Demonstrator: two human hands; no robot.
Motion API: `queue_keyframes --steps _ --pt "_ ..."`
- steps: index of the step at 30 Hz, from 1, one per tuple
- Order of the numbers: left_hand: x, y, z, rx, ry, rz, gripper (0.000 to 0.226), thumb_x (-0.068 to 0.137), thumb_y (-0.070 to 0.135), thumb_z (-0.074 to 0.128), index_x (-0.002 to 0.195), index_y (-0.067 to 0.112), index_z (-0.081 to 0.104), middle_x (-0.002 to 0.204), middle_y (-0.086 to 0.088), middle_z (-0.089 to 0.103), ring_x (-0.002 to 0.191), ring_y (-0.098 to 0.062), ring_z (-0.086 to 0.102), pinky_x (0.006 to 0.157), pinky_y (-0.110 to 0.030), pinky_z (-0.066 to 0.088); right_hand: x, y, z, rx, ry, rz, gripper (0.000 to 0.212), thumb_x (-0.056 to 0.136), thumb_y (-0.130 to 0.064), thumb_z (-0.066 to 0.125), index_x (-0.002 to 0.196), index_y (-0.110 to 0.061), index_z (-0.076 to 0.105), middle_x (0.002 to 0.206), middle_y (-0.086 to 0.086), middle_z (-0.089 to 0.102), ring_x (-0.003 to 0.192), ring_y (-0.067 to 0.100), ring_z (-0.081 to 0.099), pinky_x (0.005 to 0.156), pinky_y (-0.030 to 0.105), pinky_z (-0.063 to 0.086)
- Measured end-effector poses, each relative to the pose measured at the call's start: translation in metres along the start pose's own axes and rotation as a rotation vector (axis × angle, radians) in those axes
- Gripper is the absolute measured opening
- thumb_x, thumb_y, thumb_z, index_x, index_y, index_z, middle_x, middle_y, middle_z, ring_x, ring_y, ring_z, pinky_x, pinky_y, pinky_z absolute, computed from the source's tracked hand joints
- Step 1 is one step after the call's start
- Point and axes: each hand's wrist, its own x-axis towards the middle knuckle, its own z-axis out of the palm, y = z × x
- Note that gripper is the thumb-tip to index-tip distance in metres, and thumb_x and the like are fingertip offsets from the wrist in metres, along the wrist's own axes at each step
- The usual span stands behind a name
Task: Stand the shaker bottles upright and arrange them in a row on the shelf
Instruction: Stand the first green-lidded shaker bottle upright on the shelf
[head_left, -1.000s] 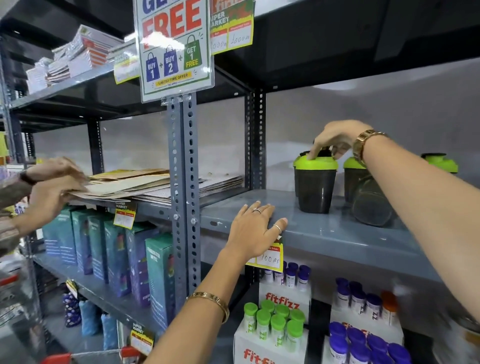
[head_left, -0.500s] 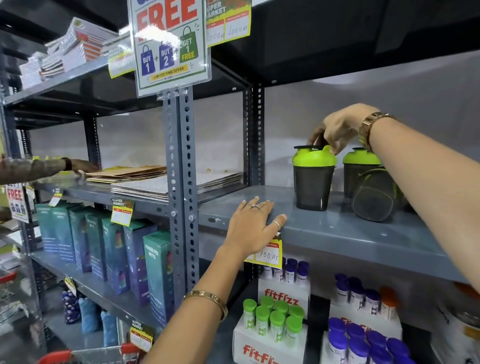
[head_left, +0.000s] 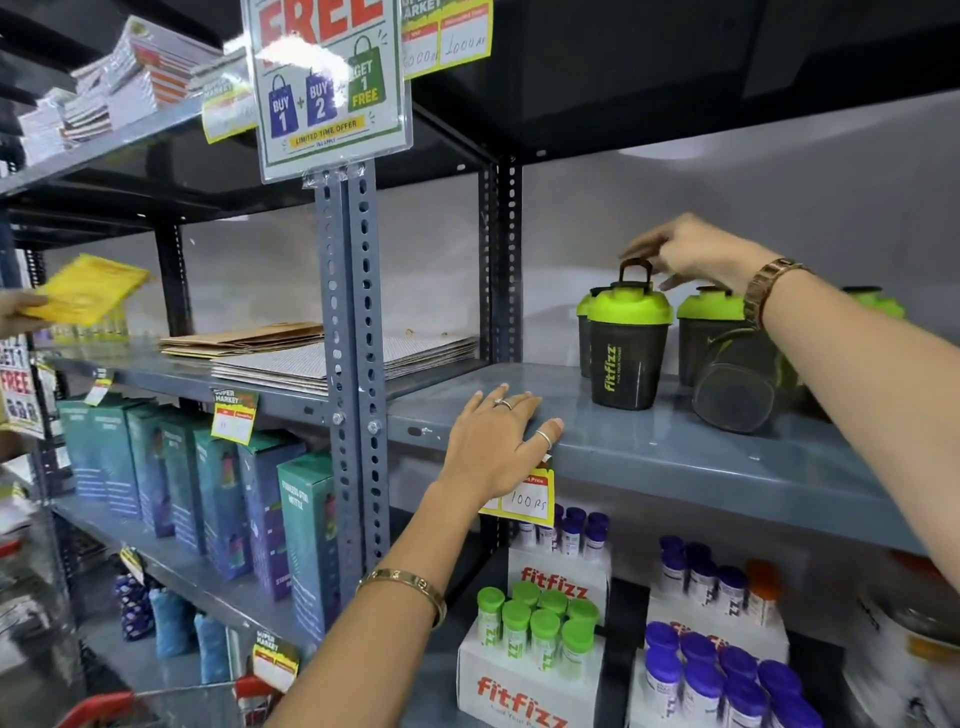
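Dark shaker bottles with lime-green lids stand on the grey shelf (head_left: 649, 452). The front bottle (head_left: 626, 358) is upright, its label facing me and its black carry loop raised. A second upright bottle (head_left: 704, 332) stands to its right. In front of that one a bottle (head_left: 737, 389) lies on its side, base toward me. Another green lid (head_left: 875, 301) shows past my forearm. My right hand (head_left: 696, 252) hovers over the lids, fingers spread, holding nothing. My left hand (head_left: 498, 441) rests flat on the shelf's front edge.
A yellow price tag (head_left: 522, 499) hangs under my left hand. Boxes of small tubes (head_left: 540, 649) fill the shelf below. A perforated upright post (head_left: 353, 364) with a promo sign (head_left: 327, 83) stands left. Flat paper stacks (head_left: 291, 348) lie on the neighbouring shelf; another person's hand holds a yellow packet (head_left: 88, 288).
My right hand let go of the front bottle's lid and rose above it, fingers now spread. The bottle's carry loop now stands up. At far left a yellow packet has come into view.
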Motion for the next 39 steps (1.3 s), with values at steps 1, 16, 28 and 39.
queue_keyframes --steps 1,16,28,39 --pt "0.000 0.001 -0.001 0.004 -0.007 -0.002 0.054 0.095 0.047 0.031 0.138 0.018 0.042 0.150 -0.001 0.039 0.144 -0.018 0.021 0.118 -0.039 0.010 0.000 -0.001 -0.001 0.045 0.030 0.033 0.038 0.089 0.002 0.041 0.113 -0.017 0.064 0.133 0.010 0.053 0.114 0.026 0.052 0.080 0.037 0.054" --pt "0.002 0.010 -0.003 0.002 -0.082 -0.033 0.048 0.096 0.040 0.028 0.135 0.019 0.047 0.146 0.000 0.045 0.142 -0.021 0.026 0.116 -0.044 0.011 -0.004 -0.005 0.014 -0.031 -0.177 0.082 0.049 0.078 -0.036 0.066 0.124 -0.025 0.051 0.132 0.012 0.050 0.114 0.029 0.051 0.083 0.036 0.047" --pt "-0.001 0.059 -0.002 -0.010 -0.133 0.059 0.046 0.097 0.038 0.025 0.121 0.010 0.053 0.142 -0.006 0.047 0.139 -0.021 0.030 0.114 -0.054 0.009 -0.045 0.034 -0.030 -0.204 0.110 0.275 0.056 0.080 -0.046 0.060 0.116 -0.005 0.053 0.116 0.024 0.055 0.080 0.032 0.053 0.065 0.028 0.040" --pt "-0.002 0.092 0.009 -0.005 -0.153 0.052 0.048 0.096 0.038 0.023 0.121 0.012 0.054 0.137 -0.009 0.052 0.135 -0.022 0.035 0.115 -0.053 0.013 -0.099 0.049 -0.001 -0.327 0.050 0.519 0.072 0.071 -0.058 0.059 0.123 -0.009 0.054 0.133 0.014 0.052 0.120 0.033 0.051 0.091 0.032 0.044"
